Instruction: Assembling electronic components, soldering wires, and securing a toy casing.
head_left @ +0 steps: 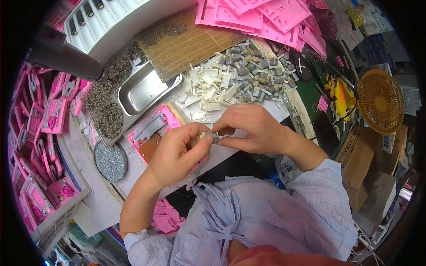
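Progress looks partial: your left hand [177, 153] and right hand [250, 131] meet just above the near edge of the worktop [111, 199], both pinched on one small grey motor [214, 137] with a pale plastic piece against its left end. I judge that you are mid-way through fitting the two together; whether they are fully seated is hidden by your fingertips.

Much seems left. A heap of grey motors [255, 71] and a heap of white plastic parts [208, 91] lie just beyond your hands, well stocked. An open pink toy shell [153, 133] sits under your left hand, its inside showing.

The motor lies directly between the two grips: left thumb and forefinger close narrowly on its left end, right fingers hold the right end. Both grips are narrow and holding, not open.

To your left stand a steel tray [144, 91] ringed with small springs and a round dish of tiny screws [110, 162].
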Tool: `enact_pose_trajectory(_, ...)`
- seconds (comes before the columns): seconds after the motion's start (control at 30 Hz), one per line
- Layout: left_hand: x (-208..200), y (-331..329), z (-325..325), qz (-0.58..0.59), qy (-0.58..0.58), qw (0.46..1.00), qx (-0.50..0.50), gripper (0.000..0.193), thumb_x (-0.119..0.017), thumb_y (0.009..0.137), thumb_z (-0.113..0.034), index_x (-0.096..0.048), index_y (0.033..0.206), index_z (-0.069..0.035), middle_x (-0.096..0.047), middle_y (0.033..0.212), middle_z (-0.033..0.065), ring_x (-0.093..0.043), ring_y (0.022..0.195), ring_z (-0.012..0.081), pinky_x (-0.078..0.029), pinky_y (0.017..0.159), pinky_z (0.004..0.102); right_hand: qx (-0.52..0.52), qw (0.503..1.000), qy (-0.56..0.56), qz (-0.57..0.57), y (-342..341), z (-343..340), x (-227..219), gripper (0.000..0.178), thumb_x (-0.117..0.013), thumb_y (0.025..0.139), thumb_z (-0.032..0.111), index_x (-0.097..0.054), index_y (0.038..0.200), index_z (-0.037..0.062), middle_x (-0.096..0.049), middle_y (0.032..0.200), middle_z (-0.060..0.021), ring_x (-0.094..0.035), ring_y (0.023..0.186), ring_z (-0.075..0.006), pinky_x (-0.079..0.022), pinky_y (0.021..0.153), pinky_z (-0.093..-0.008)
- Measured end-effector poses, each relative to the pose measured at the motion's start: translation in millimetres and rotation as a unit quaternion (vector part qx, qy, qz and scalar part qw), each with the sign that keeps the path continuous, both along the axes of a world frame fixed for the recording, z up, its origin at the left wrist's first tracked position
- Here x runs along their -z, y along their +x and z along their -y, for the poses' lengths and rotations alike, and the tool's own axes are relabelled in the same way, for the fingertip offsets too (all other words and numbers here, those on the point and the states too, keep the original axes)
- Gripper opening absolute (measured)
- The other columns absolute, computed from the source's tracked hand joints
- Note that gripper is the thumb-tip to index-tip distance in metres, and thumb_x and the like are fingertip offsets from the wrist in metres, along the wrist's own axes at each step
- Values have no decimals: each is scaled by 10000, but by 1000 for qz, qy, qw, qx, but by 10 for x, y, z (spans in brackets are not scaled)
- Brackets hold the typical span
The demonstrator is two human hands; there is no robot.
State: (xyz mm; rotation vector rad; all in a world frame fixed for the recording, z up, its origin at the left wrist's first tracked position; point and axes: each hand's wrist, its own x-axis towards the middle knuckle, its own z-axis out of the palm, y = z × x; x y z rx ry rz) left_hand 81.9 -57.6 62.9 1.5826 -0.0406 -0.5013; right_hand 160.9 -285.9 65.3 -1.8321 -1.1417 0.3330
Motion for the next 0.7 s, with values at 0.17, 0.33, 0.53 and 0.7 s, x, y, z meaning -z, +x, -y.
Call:
enact_pose_trajectory(0.17, -104, 208, 193, -109, -82, 991, 11, 272, -624, 1033, -267, -692, 1040, -4, -640, 719, 1, -555, 627, 40, -425, 538, 229, 129, 985, 74, -91, -200, 236, 139, 149, -733, 890, 29, -645, 1006, -2, -706, 903, -106, -718, 881, -187, -560, 777, -305)
enact_pose_trajectory(0.33, 31, 1504, 358, 255, 292, 921, -47, 285, -705, 951, -310, -745, 887, -36, -710, 763, 61, -645, 690, 127, -501, 625, 297, 210, 891, 232, -329, -160, 448, 258, 131, -678, 963, 37, -600, 1059, -6, -694, 954, -97, -702, 923, -164, -561, 812, -298)
enact_pose_trajectory(0.53, 741, 2403, 768, 274, 489, 825, -77, 236, -804, 816, -373, -785, 915, -160, -764, 907, 74, -714, 922, 282, -464, 894, 495, 188, 864, 245, -398, -174, 686, 307, 112, -639, 992, 26, -574, 1076, -11, -712, 955, -121, -724, 911, -186, -578, 786, -299)
enact_pose_trajectory(0.7, 758, 2390, 842, 268, 509, 814, -83, 211, -794, 815, -348, -791, 935, -173, -768, 934, 76, -709, 966, 281, -419, 949, 518, 212, 845, 248, -423, -232, 926, 399, 79, -709, 938, -3, -644, 979, -26, -723, 906, -132, -727, 849, -188, -583, 767, -296)
